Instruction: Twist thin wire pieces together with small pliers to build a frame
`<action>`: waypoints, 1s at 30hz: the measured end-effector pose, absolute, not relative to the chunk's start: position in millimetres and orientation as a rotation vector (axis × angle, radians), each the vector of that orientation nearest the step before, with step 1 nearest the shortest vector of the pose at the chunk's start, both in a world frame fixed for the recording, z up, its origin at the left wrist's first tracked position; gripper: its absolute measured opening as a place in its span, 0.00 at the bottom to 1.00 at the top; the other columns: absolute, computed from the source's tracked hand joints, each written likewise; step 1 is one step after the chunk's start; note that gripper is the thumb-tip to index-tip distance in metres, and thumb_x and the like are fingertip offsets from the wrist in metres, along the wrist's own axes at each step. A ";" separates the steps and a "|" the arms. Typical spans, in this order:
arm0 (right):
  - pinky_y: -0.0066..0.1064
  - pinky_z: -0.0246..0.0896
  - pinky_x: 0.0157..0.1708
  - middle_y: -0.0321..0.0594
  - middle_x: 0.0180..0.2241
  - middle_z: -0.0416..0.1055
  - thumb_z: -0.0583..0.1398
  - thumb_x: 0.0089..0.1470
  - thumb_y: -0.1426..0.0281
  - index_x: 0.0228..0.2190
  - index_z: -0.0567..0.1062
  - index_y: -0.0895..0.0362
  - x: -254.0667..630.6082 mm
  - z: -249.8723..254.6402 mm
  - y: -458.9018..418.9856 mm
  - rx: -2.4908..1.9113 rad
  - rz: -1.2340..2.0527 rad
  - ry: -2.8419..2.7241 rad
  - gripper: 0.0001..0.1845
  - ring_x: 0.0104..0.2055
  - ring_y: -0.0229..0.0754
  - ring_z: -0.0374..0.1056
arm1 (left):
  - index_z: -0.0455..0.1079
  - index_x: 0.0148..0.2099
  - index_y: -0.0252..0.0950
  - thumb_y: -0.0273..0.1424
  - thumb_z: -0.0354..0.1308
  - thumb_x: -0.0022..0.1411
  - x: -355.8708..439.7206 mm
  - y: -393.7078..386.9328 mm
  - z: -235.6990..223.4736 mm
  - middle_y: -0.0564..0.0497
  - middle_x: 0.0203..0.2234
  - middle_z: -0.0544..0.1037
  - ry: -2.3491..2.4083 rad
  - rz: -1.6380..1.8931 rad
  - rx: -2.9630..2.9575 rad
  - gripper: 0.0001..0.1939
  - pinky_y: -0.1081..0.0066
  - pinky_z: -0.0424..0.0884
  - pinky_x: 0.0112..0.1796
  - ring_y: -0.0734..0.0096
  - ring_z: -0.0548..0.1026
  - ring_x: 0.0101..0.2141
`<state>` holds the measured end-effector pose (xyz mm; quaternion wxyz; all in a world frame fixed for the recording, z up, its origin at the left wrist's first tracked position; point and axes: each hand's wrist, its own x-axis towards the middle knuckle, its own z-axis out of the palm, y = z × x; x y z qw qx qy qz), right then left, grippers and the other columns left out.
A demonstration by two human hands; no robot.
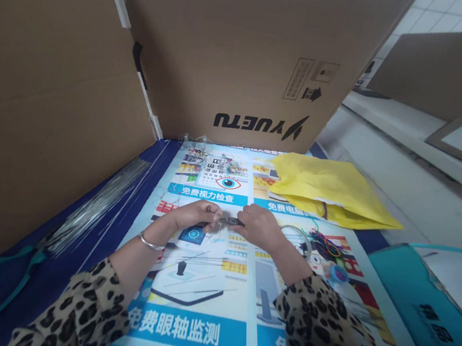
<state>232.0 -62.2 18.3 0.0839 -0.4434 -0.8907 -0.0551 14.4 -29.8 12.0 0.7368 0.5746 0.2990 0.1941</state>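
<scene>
Over the middle of the printed poster sheet (237, 287), my two hands meet at a small pair of dark pliers (230, 220). My right hand (261, 228) is wrapped round the pliers, whose jaws point left. My left hand (199, 215), with a silver bangle on the wrist, pinches at the jaw tips. It seems to hold a thin wire, though the fingers hide most of it. Loose thin metal wires (194, 287) lie on the poster below my hands. Right of my right hand are a ring-shaped roll (300, 234) and a tangle of coloured cords (329, 247).
Cardboard panels (250, 56) stand behind and at left. A bundle of straight wires (96, 206) and teal-handled pliers (26, 268) lie left. Wire pieces (199, 152) sit at the back. A yellow bag (331, 189) and a teal box (425, 312) are at right.
</scene>
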 end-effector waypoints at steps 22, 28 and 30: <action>0.27 0.46 0.29 0.41 0.29 0.68 0.47 0.53 0.51 0.29 0.70 0.57 228.0 13.7 -65.2 -1.458 -0.225 -2.648 0.24 0.35 0.40 0.62 | 0.62 0.29 0.32 0.35 0.57 0.50 14.6 -29.9 16.0 0.54 0.18 0.67 0.696 0.427 1.400 0.11 0.77 0.59 0.22 0.81 0.65 0.17; 0.28 0.48 0.29 0.42 0.31 0.68 0.48 0.53 0.54 0.30 0.70 0.57 225.5 12.5 -65.3 -1.550 -0.240 -2.650 0.21 0.35 0.41 0.63 | 0.62 0.30 0.32 0.35 0.57 0.51 14.7 -28.7 14.4 0.56 0.18 0.67 0.718 0.451 1.385 0.11 0.77 0.60 0.22 0.82 0.65 0.17; 0.28 0.49 0.30 0.42 0.32 0.68 0.50 0.53 0.58 0.31 0.70 0.57 224.2 12.5 -65.5 -1.587 -0.228 -2.655 0.17 0.36 0.41 0.63 | 0.62 0.31 0.31 0.35 0.57 0.50 15.2 -29.0 14.4 0.56 0.19 0.67 0.735 0.463 1.365 0.11 0.77 0.60 0.22 0.82 0.65 0.17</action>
